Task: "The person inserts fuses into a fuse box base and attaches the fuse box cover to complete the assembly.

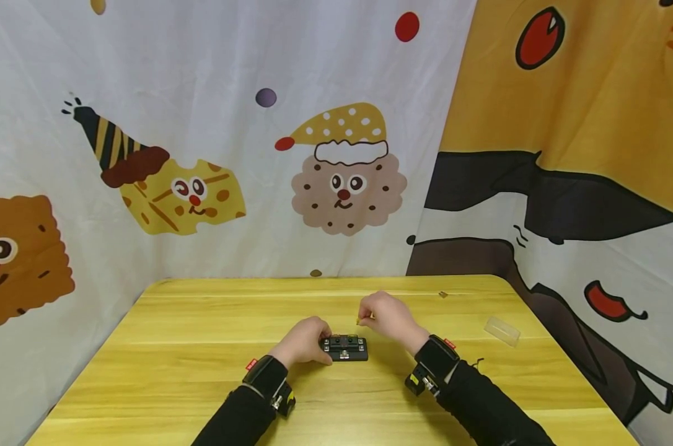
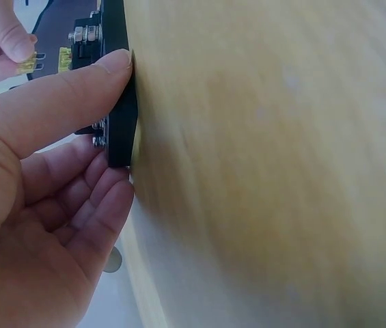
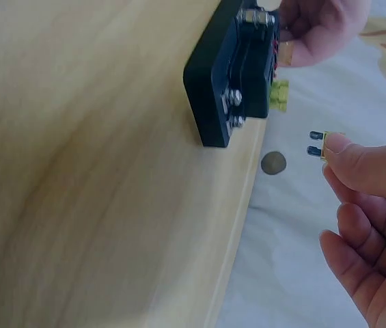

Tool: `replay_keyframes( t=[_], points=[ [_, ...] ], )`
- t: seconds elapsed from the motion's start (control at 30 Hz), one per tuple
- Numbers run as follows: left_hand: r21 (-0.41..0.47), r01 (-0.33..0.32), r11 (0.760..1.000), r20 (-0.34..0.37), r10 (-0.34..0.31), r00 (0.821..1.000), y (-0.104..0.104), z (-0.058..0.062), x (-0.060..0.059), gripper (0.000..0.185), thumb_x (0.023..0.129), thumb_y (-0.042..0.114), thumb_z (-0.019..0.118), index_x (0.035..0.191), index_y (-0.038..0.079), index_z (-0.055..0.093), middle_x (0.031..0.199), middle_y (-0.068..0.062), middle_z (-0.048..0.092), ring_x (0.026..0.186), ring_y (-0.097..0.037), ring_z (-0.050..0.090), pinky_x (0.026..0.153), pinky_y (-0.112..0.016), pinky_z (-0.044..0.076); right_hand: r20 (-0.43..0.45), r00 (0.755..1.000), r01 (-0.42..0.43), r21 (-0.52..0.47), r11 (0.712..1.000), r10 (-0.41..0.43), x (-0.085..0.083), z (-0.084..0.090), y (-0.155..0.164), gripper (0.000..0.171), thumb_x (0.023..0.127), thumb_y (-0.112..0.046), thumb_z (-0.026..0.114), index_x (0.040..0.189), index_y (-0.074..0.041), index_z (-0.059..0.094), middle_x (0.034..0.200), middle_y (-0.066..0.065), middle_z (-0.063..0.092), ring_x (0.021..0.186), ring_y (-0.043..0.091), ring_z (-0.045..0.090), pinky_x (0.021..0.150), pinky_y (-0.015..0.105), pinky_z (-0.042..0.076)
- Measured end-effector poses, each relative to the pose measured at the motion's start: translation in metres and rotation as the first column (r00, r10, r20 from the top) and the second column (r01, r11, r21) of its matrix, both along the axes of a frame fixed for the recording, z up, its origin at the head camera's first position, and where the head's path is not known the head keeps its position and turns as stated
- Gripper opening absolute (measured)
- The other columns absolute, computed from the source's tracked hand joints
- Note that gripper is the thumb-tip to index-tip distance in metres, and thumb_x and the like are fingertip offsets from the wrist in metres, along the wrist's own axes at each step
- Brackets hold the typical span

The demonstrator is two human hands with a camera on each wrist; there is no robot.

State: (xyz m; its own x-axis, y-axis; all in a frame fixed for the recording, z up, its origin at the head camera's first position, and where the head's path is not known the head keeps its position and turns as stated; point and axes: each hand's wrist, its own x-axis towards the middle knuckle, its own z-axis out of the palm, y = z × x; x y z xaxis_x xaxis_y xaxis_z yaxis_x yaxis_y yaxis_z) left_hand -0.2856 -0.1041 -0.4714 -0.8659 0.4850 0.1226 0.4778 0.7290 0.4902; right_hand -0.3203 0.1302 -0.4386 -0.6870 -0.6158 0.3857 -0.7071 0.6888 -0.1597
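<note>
A small black fuse block (image 1: 345,347) with metal screws lies on the yellow wooden table (image 1: 202,347) in front of me. My left hand (image 1: 303,341) grips its left end, thumb on one edge (image 2: 114,65) and fingers under the other side of the fuse block (image 2: 121,123). My right hand (image 1: 385,317) hovers just above and behind the block and pinches a small yellow blade fuse (image 3: 324,142) with two metal prongs pointing toward the fuse block (image 3: 230,75). The same fuse (image 2: 27,65) shows in the left wrist view. A yellow-green fuse (image 3: 279,96) sits in the block.
A clear plastic lid (image 1: 502,331) lies near the table's right edge. A tiny object (image 1: 443,295) rests at the back right. Cartoon-printed curtains (image 1: 336,155) hang close behind and to the right of the table.
</note>
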Motion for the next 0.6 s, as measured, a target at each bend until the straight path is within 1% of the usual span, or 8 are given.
replay_keyframes(
  t=[0.23, 0.4, 0.6],
  points=[
    [-0.011, 0.001, 1.000, -0.017, -0.001, 1.000, 0.000, -0.002, -0.002, 0.040, 0.060, 0.018, 0.094, 0.088, 0.005, 0.068, 0.083, 0.000, 0.058, 0.075, -0.014, 0.050, 0.074, -0.033, 0.046, -0.018, 0.999, -0.051, 0.035, 0.998, 0.051, 0.005, -0.003, -0.009, 0.019, 0.080, -0.017, 0.084, 0.078, -0.023, 0.066, 0.077, -0.012, 0.062, 0.077, 0.010, 0.056, 0.070, 0.029, 0.048],
    [-0.010, 0.009, 1.000, -0.019, -0.009, 1.000, 0.000, -0.002, -0.002, 0.039, 0.060, 0.018, 0.094, 0.086, 0.005, 0.068, 0.080, 0.001, 0.058, 0.072, -0.012, 0.049, 0.071, -0.030, 0.046, -0.038, 0.995, -0.093, 0.039, 0.995, 0.094, 0.008, -0.008, -0.018, 0.019, 0.077, -0.017, 0.086, 0.077, -0.022, 0.067, 0.076, -0.011, 0.062, 0.076, 0.011, 0.056, 0.069, 0.029, 0.048],
    [-0.003, 0.020, 1.000, -0.020, -0.020, 1.000, 0.001, 0.002, 0.000, 0.037, 0.060, 0.015, 0.094, 0.084, 0.005, 0.068, 0.077, 0.001, 0.059, 0.069, -0.011, 0.048, 0.069, -0.029, 0.044, -0.020, 0.993, -0.111, 0.054, 0.992, 0.112, 0.013, -0.011, -0.028, 0.019, 0.078, -0.019, 0.085, 0.077, -0.023, 0.067, 0.077, -0.012, 0.061, 0.077, 0.011, 0.054, 0.068, 0.026, 0.047]
  ],
)
